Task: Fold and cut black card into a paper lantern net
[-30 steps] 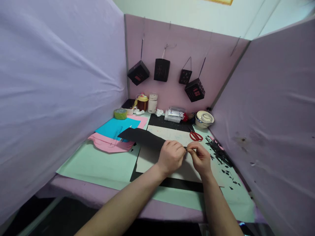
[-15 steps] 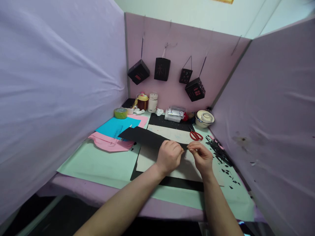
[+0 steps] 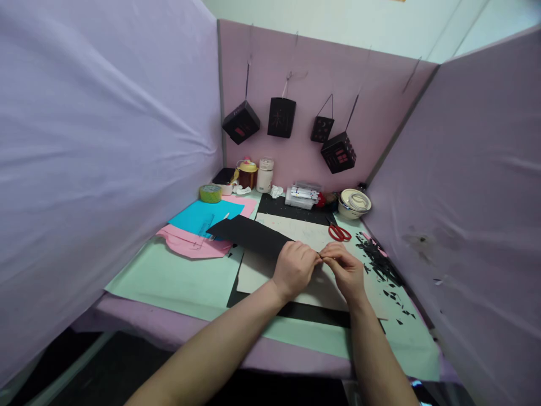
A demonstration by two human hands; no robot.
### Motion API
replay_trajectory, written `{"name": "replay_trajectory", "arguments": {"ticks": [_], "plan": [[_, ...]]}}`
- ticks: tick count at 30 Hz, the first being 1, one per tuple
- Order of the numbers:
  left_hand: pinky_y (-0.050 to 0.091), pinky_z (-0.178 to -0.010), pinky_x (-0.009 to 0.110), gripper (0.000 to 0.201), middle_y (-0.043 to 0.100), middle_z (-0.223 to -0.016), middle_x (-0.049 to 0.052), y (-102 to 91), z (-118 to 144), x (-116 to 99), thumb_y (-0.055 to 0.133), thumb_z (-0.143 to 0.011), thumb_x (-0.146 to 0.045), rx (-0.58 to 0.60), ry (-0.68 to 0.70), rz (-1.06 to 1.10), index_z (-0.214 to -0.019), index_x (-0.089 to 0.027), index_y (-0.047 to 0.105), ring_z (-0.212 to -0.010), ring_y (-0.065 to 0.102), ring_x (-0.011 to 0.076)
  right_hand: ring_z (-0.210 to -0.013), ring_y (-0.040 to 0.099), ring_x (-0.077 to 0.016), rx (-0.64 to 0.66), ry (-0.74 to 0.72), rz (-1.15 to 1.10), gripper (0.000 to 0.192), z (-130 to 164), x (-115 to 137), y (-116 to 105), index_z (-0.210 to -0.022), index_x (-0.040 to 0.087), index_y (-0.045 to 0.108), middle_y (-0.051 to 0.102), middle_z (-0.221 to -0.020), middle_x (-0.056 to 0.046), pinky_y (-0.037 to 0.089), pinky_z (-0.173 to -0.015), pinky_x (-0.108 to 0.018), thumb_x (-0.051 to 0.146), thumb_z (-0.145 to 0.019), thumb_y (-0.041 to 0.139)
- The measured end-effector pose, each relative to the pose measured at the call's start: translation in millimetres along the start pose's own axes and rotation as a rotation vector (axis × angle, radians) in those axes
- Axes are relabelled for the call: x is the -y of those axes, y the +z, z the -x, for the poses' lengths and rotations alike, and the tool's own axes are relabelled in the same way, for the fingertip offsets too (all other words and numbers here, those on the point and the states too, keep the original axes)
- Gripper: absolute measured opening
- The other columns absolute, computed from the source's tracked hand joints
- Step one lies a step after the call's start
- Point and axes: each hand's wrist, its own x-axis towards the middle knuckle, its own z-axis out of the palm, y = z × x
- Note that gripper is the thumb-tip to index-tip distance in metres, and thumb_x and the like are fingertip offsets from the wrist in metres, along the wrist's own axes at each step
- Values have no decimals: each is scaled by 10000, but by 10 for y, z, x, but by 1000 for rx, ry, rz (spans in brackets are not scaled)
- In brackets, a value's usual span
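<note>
A long sheet of black paper slants above the pale board, its far end reaching left over the blue sheet. My left hand is closed on the right part of this paper. Right beside it, my right hand pinches at the paper's right end, fingertips almost meeting those of the left. The pinched edge itself is mostly hidden by my fingers. Beneath the pale board lies a larger black mat, showing at front and back.
Red-handled scissors lie beyond my right hand. Black paper scraps litter the right side. Blue sheet, pink sheet and green tape roll are at left. Behind stand a marker box and lidded bowl; black paper boxes hang above.
My hands have drawn closer together at the paper's right end, and less of the paper shows between them. The whole view has shifted slightly.
</note>
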Motion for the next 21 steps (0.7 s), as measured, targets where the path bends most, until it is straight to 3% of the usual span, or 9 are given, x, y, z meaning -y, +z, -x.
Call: {"name": "replay_trajectory", "arguments": {"ticks": [4, 10, 16, 21], "plan": [[348, -774, 335, 171, 624, -796, 23, -13, 12, 48, 480, -947, -246, -24, -1, -26, -864, -183, 616, -807, 528, 169, -812, 578, -195, -85, 4, -32, 116, 2, -37, -33, -793, 242, 692, 659, -780, -23, 447, -794, -400, 134, -804, 652], [321, -751, 339, 194, 592, -698, 6, -14, 22, 87, 512, -917, -197, -31, -15, -49, -747, -187, 604, -763, 511, 161, -809, 581, -195, -90, 14, -33, 117, 12, -77, -54, -794, 242, 699, 660, -775, -23, 447, -790, -394, 131, -793, 662], [322, -760, 330, 159, 639, -766, 3, -58, 8, 120, 535, -931, -265, -64, -29, -33, -825, -195, 631, -794, 531, 157, -808, 590, -194, -170, 60, -44, 75, 39, -156, -79, -772, 236, 700, 661, -776, -24, 456, -795, -398, 169, -786, 667], [320, -746, 326, 205, 606, -687, -3, -66, 3, 123, 557, -911, -229, -69, -25, -43, -716, -184, 598, -737, 518, 149, -804, 596, -200, -199, 95, -29, 29, 51, -201, -97, -752, 222, 700, 661, -771, -34, 461, -797, -406, 214, -772, 680]]}}
